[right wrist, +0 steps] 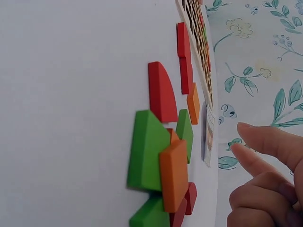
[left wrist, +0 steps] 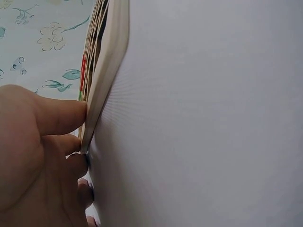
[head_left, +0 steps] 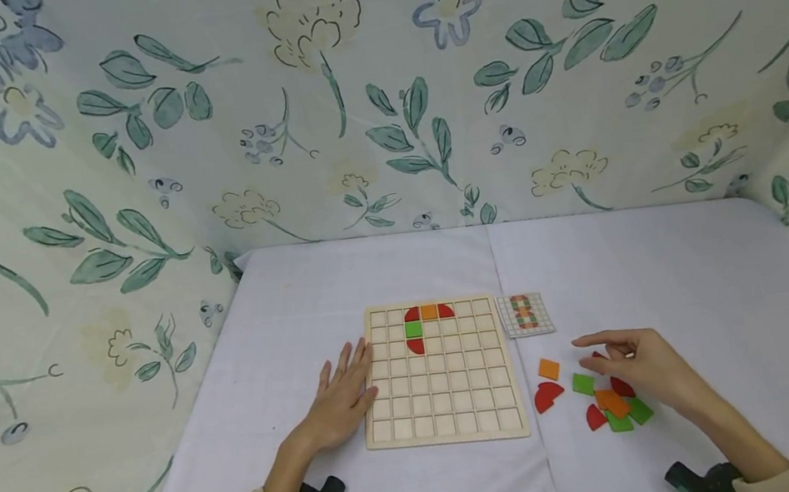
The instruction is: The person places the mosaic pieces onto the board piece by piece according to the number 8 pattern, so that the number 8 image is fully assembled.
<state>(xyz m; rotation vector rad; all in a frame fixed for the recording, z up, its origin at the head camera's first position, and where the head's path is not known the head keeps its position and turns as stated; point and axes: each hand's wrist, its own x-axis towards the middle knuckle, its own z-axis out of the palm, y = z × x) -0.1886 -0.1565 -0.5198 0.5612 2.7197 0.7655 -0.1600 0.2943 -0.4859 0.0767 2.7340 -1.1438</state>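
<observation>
**Left hand kept to the board's edge, right hand held by the loose pieces**

The left hand [head_left: 340, 395] is laid flat with its fingers spread; the left edge of the grid board [head_left: 454, 397] is touched by it, and nothing is gripped. The right hand [head_left: 647, 360] is held near the loose pieces [head_left: 584, 384], its thumb and index finger stretched out with a gap between the tips and its other fingers bent; nothing is held in it.

By the right hand, red, green and orange pieces are gathered to the right of the board. Some are overlapped, and 1 orange piece is seen lying on others in the right wrist view. Nearer the board, 1 orange square [head_left: 549, 369] is set just beside 2 touching red pieces [head_left: 546, 397].

On the board, 5 pieces are placed: a red, an orange and a red piece in the far row, with 1 green square [head_left: 414, 330] and 1 red piece [head_left: 416, 347] lined up below the left one. A patterned card [head_left: 525, 315] is laid beside the board's far right corner. All are supported by a white-covered table [head_left: 339, 283], beyond which a floral cloth [head_left: 426, 149] is hung.
</observation>
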